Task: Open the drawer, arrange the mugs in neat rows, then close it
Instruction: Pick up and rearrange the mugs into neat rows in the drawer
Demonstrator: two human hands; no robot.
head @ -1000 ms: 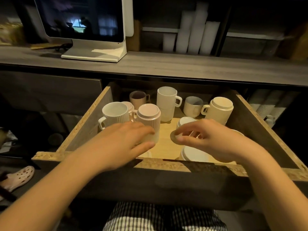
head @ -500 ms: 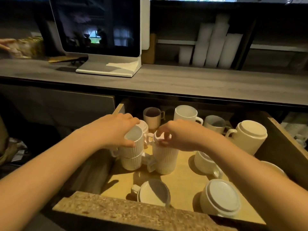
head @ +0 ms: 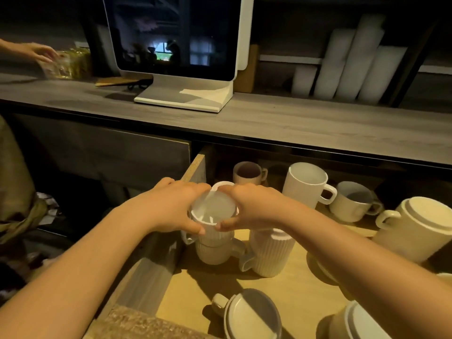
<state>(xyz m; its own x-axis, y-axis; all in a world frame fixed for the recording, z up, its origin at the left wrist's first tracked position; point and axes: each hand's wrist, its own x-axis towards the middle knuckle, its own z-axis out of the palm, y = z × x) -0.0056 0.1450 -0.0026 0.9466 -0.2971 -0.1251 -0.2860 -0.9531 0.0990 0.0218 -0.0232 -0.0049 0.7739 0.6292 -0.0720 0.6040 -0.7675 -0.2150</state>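
The wooden drawer (head: 149, 277) stands pulled out under the counter, with several mugs inside. Near its left wall, a white ribbed mug (head: 212, 212) sits upright on top of a second ribbed mug (head: 215, 254). My left hand (head: 168, 206) grips the top mug's rim from the left, and my right hand (head: 254, 207) grips it from the right. An upside-down ribbed mug (head: 269, 255) stands just right of the stack. Behind are a pinkish mug (head: 247, 172), a tall white mug (head: 305, 188) and a low mug (head: 352, 201).
More upside-down mugs sit at the drawer's right (head: 420, 231), front middle (head: 249, 314) and front right (head: 362, 324). On the counter (head: 293, 123) stands a monitor (head: 176, 45). White cup stacks (head: 354, 64) fill the shelf. Another person's hand (head: 36, 52) touches a glass container (head: 66, 62).
My right hand left the upside-down ribbed mug and moved onto the top stacked mug, which my left hand still holds. The view has come closer to the drawer.
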